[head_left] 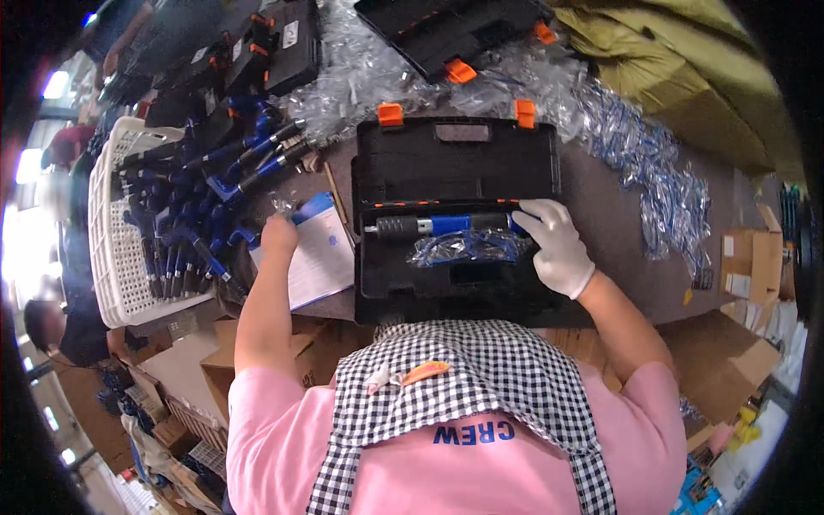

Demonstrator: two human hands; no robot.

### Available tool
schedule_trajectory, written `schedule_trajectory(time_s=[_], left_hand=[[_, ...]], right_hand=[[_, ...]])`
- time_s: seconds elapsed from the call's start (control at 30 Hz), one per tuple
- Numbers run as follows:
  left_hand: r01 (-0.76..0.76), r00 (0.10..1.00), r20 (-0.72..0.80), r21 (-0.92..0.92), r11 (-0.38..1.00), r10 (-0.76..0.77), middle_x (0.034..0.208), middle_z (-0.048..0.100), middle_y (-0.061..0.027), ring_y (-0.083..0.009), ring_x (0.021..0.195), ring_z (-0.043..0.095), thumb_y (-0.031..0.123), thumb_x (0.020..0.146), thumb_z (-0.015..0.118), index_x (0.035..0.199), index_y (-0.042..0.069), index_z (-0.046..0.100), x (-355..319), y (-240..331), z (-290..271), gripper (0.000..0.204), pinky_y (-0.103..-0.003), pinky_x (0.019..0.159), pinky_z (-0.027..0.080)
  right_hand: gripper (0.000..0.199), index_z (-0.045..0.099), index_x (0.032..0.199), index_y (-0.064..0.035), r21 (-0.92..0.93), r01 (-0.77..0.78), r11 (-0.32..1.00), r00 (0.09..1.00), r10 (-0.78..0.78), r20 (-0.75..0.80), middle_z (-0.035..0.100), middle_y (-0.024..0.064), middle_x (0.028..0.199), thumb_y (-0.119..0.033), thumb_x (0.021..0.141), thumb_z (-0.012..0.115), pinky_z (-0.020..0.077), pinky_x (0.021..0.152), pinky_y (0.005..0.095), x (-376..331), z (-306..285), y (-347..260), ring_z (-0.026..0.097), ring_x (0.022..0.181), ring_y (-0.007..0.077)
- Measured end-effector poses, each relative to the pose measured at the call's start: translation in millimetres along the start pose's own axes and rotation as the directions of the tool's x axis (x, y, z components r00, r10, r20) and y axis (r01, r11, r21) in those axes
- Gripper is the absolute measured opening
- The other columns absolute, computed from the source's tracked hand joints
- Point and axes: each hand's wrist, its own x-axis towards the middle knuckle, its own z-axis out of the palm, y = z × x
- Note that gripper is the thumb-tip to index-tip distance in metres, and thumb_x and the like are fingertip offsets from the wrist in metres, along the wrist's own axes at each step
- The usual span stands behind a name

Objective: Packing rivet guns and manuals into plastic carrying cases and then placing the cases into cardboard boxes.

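An open black plastic case (378, 283) with orange latches lies before me, lid tipped back. In it sits a blue and black tube-shaped hand tool (451, 225). Beside the tool are clear-bagged safety glasses (472, 249) with blue frames. My right hand (556, 249), in a white glove, rests at the tool's right end and the case edge, fingers stretched out. Left of the case, my bare left hand (279, 235) is closed at a small clear plastic bag (283, 202); its fingertips are partly hidden. Under and beside it lies a printed sheet (322, 257) with a blue edge.
A white basket (116, 232) of blue and black tools stands at the left. More black cases (292, 47) lie at the back, among heaped clear bags (360, 69). Bagged blue-framed glasses (661, 189) are piled at the right. Cardboard boxes (751, 262) stand beyond the table's right edge.
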Motion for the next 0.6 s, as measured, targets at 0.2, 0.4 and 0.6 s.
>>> schedule_trajectory(time_s=[0.2, 0.4, 0.6], left_hand=[[-0.474, 0.85, -0.432, -0.379, 0.795, 0.3, 0.087, 0.062, -0.0189, -0.0368, 0.081, 0.061, 0.015, 0.078, 0.071, 0.093, 0.0, 0.062, -95.8, 95.2, -136.9, 0.023, -0.042, 0.072, 0.049], [-0.87, 0.407, 0.024, -0.293, 0.396, 0.913, 0.093, 0.062, -0.0126, -0.0348, 0.089, 0.062, 0.017, 0.072, 0.074, 0.092, 0.007, 0.066, -177.2, 165.2, -160.2, 0.024, -0.044, 0.075, 0.051], [-0.874, 0.412, 0.283, -0.146, 0.463, 0.866, 0.09, 0.063, -0.0143, -0.0352, 0.088, 0.064, 0.029, 0.077, 0.07, 0.085, 0.007, 0.071, -183.0, 190.7, -137.7, 0.023, -0.044, 0.075, 0.052]], right_hand=[[0.048, 0.058, 0.122, -0.0034, 0.217, 0.174, 0.961, 0.984, -0.176, -0.011, 0.061, 0.0151, 0.118, -0.013, 0.076, 0.068, 0.0418, 0.099, 0.0403, 43.7, 7.0, -31.1, 0.054, 0.112, 0.033], [0.012, 0.066, 0.086, -0.0115, -0.095, 0.311, 0.946, 0.95, -0.308, 0.045, 0.061, 0.0078, 0.08, -0.009, 0.078, 0.058, 0.0527, 0.071, 0.0401, 36.8, 27.1, -23.7, 0.063, 0.082, 0.0283], [0.014, 0.065, 0.088, -0.0105, -0.176, 0.151, 0.973, 0.985, -0.133, 0.113, 0.062, 0.01, 0.085, -0.005, 0.079, 0.056, 0.0527, 0.074, 0.0407, 9.1, 16.6, -13.1, 0.063, 0.085, 0.0293]])
